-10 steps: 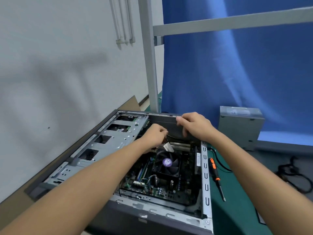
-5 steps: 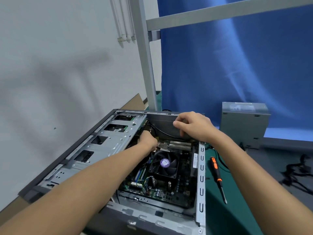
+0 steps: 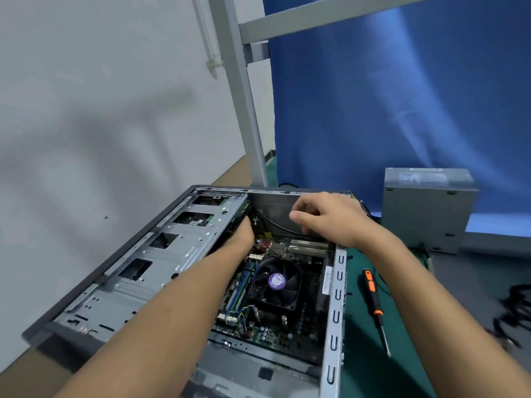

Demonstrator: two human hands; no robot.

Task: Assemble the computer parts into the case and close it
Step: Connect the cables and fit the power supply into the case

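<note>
While left hand (image 3: pixel 244 236) reaches into case (image 3: pixel 172 254), grip hidden, right hand (image 3: pixel 330 216) curls, hold unclear.

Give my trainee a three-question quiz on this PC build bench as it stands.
1. True or false: the power supply unit stands outside the computer case.
2. Where does the screwdriver lie? A) inside the case B) on the green mat, right of the case C) on top of the drive cage
3. Fill in: the sticker on the hub of the CPU fan is ____ in colour.
Key: 1 true; 2 B; 3 purple.
</note>
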